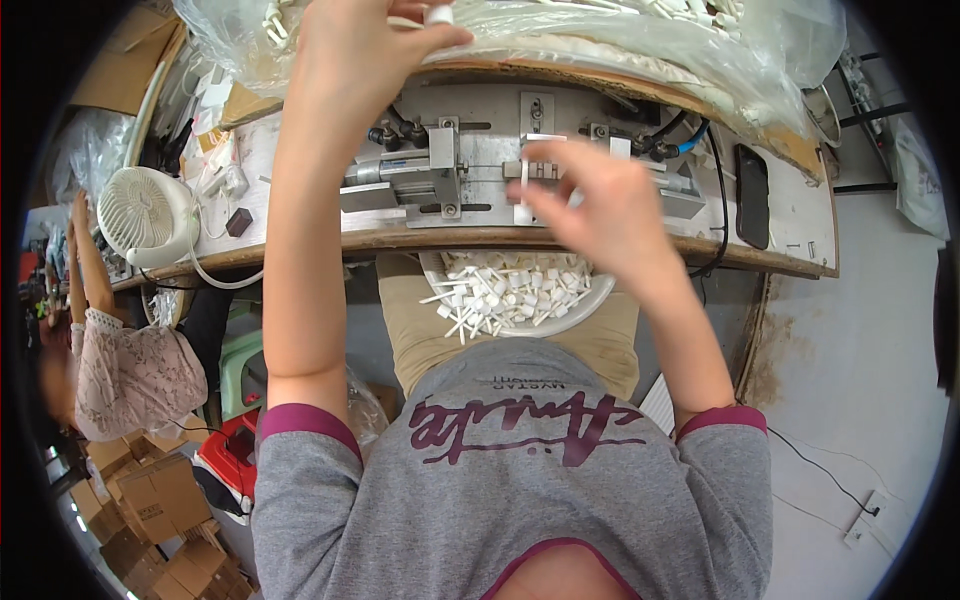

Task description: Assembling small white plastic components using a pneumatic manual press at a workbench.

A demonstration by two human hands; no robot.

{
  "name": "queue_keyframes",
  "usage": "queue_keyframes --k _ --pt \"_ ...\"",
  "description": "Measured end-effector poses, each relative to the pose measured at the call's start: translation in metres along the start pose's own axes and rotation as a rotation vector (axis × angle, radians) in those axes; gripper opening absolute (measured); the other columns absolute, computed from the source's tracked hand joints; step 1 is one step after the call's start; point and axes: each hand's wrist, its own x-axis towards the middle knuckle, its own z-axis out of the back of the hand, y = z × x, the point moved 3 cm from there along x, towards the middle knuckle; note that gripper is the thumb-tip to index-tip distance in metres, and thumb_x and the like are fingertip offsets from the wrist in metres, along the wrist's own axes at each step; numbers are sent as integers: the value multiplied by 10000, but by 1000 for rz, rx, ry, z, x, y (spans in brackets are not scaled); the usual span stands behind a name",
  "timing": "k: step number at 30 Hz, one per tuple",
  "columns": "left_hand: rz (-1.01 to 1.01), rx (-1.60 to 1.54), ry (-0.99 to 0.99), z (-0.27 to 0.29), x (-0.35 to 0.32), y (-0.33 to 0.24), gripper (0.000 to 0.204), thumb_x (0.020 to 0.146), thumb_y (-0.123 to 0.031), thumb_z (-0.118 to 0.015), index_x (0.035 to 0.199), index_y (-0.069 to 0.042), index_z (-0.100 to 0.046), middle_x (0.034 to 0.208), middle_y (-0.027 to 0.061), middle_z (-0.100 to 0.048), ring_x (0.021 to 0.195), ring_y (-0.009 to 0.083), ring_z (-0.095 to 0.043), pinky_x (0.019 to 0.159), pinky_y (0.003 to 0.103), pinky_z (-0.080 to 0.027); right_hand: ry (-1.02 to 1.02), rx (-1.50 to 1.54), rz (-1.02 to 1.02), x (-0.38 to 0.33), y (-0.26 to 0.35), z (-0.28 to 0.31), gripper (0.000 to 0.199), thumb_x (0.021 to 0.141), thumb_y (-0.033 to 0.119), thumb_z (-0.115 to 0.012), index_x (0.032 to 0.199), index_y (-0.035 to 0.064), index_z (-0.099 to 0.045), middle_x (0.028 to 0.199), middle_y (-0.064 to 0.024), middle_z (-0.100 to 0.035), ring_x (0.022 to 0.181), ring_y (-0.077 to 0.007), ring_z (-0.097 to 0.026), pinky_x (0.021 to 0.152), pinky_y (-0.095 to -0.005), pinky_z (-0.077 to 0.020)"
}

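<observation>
My left hand [385, 40] is raised over the bench's far side, beside the plastic bags. Its thumb and fingers pinch a small white plastic cap [438, 15]. My right hand [600, 200], smeared by motion, is at the middle of a metal clamping fixture [445, 170]. Between its thumb and forefinger stands a thin white plastic stick [524, 178], close against the fixture's centre block [545, 170]. On my lap, under the bench edge, rests a white bowl [603, 293] heaped with white capped sticks [500, 295].
Clear bags [600, 45] of white parts line the back. A white fan [148, 215] stands left on the bench; a black phone [752, 195] lies right. Hoses [690, 140] run from the fixture. Another person [140, 370] sits at left, near cardboard boxes [165, 495].
</observation>
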Motion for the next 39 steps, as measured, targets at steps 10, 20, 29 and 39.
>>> queue_keyframes --k 10,20,29,39 --pt "-95 -29 146 -54 -115 0 287 712 -91 -804 985 -67 -721 1103 64 -658 841 173 -666 704 311 -550 38 -291 8 161 -95 45 371 724 62 -672 1089 -3 -650 1019 -227 -682 966 -349 -657 820 -410 -519" --pt "-269 312 186 -95 -142 26 268 718 -116 -771 977 -73 -714 1200 69 -682 704 199 -668 641 307 -499 298 -638 22 156 -88 25 211 798 85 -594 981 -3 -652 1038 -238 -669 1011 -377 -634 854 -435 -514" --pt "-232 325 226 -97 -134 24 256 698 -140 -787 939 -82 -723 1193 57 -688 569 211 -617 578 298 -487 -179 355 -307 112 -71 84 216 843 167 -664 956 -16 -681 847 -138 -676 727 -242 -619 658 -343 -482" --pt "-97 -263 -28 -55 -110 -2 394 728 -15 -804 1105 -18 -690 997 92 -683 729 126 -673 629 259 -550 272 1084 -639 1 -31 29 248 868 181 -734 962 -28 -639 757 -83 -706 427 -17 -478 372 -169 -321"
